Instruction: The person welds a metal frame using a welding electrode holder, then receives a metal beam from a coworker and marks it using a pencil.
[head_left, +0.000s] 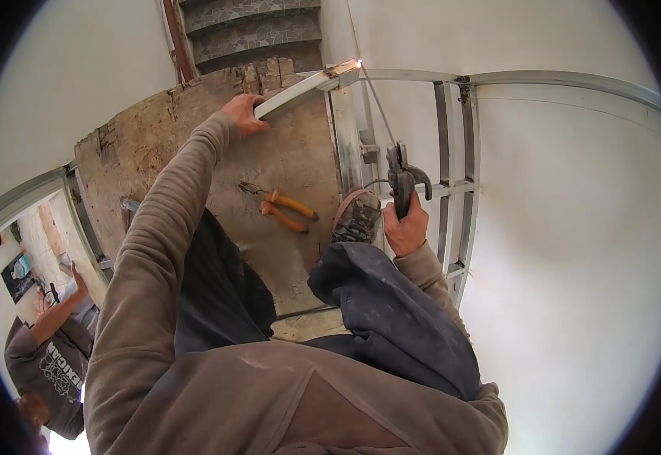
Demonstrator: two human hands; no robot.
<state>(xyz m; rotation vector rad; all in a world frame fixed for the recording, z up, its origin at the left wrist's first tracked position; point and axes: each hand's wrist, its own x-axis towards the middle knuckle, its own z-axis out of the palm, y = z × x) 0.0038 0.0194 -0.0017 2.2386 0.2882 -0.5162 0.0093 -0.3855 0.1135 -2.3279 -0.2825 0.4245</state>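
Observation:
My left hand [245,114] is closed round the near end of a light metal bar [294,94]. The bar's far end lies at the frame's corner, where a small bright spark glows. My right hand [406,224] grips a dark electrode holder [401,180]. From the holder a thin welding rod [379,106] runs up to the glowing spot. Orange-handled pliers [285,208] lie on the worn wooden board [285,265] between my legs.
A metal frame [444,136] stands against the white wall on the right. Tiled stairs [251,34] rise beyond the board. My shoe [357,216] rests by the frame. Another person [50,360] is at the lower left, one arm raised.

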